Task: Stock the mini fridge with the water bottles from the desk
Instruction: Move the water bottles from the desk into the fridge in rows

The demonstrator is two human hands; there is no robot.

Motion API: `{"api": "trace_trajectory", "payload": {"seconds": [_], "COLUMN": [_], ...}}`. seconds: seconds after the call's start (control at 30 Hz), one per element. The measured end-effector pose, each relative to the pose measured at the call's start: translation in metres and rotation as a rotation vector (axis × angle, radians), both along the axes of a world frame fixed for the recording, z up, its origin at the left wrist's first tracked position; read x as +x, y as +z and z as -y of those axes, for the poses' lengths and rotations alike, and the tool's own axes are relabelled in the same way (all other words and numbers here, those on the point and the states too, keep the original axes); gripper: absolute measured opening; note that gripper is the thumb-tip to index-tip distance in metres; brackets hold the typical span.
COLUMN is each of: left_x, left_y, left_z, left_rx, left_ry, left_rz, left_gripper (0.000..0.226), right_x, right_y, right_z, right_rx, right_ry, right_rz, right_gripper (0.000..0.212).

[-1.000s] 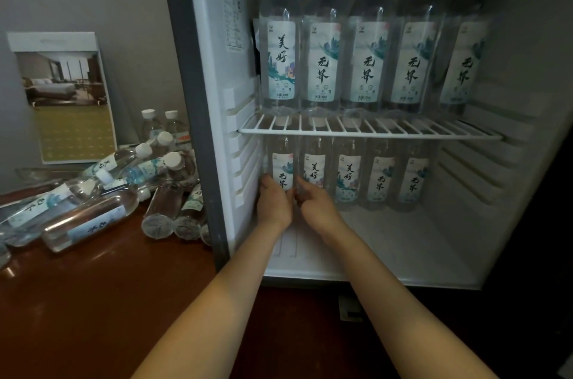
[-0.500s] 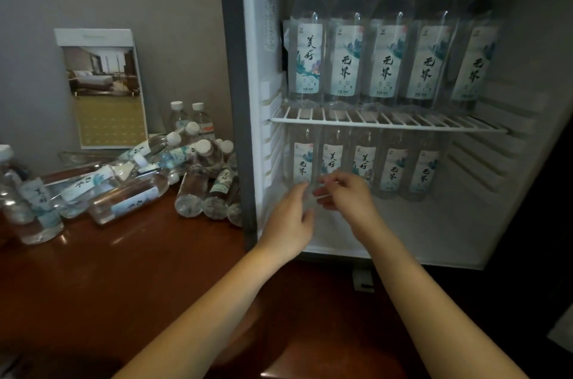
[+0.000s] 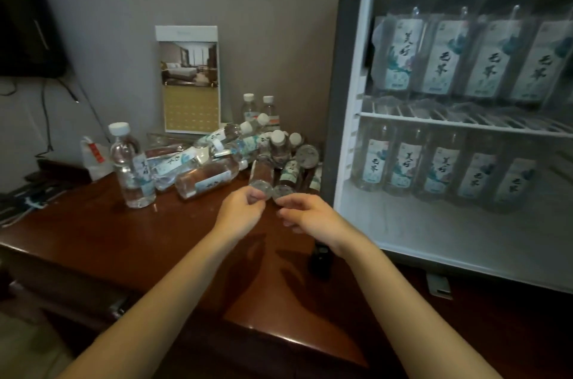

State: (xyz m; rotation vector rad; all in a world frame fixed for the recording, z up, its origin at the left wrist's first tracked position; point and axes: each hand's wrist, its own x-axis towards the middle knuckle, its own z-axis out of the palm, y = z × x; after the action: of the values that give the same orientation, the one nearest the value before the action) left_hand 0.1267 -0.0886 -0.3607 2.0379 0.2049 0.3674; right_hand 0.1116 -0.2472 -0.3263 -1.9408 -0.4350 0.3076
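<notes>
Beside the open fridge (image 3: 347,99), left hand (image 3: 245,212) and right hand (image 3: 311,218), half-curled and empty, hover at two lying bottles (image 3: 262,172), best gripped round the body, not the base.

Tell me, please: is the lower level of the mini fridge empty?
No, a row of water bottles stands under the wire shelf.

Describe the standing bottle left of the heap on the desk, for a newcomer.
On the brown desk left of the open mini fridge, a heap of water bottles lies before a propped card. The target bottle stands at the heap's left end. It is upright and out front; its neighbours lie flat, and the other upright pair sits back by the wall.
</notes>
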Motion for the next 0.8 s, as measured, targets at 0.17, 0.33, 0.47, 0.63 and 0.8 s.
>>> {"api": "trace_trajectory", "payload": {"seconds": [0.17, 0.33, 0.47, 0.63, 0.8], "left_x": [0.034, 0.057, 0.074, 0.081, 0.079], "left_y": [-0.013, -0.015, -0.018, -0.030, -0.038], "left_z": [-0.007, 0.008, 0.013, 0.001, 0.000], "left_rx": [-0.048, -0.061, -0.045, 0.007, -0.032], "left_ry": [0.174, 0.158, 0.058, -0.021, -0.042], "left_rz": [-0.001, 0.186, 0.212, 0.223, 0.111], "left_gripper": [0.010, 0.015, 0.023, 0.026, 0.026], "right_x": [0.029, 0.051, 0.068, 0.079, 0.081], "right_y": [-0.024, -0.041, -0.045, -0.046, -0.046], "right_z": [-0.046, -0.068, -0.074, -0.068, -0.064], "right_rx": [0.026, 0.139, 0.226, 0.310, 0.306], "right_ry": [-0.216, -0.414, -0.463, -0.456, -0.427], "right_rz": [0.079, 0.176, 0.098, -0.030, -0.107], "right_gripper": [0.035, 0.041, 0.049, 0.057, 0.058]}}
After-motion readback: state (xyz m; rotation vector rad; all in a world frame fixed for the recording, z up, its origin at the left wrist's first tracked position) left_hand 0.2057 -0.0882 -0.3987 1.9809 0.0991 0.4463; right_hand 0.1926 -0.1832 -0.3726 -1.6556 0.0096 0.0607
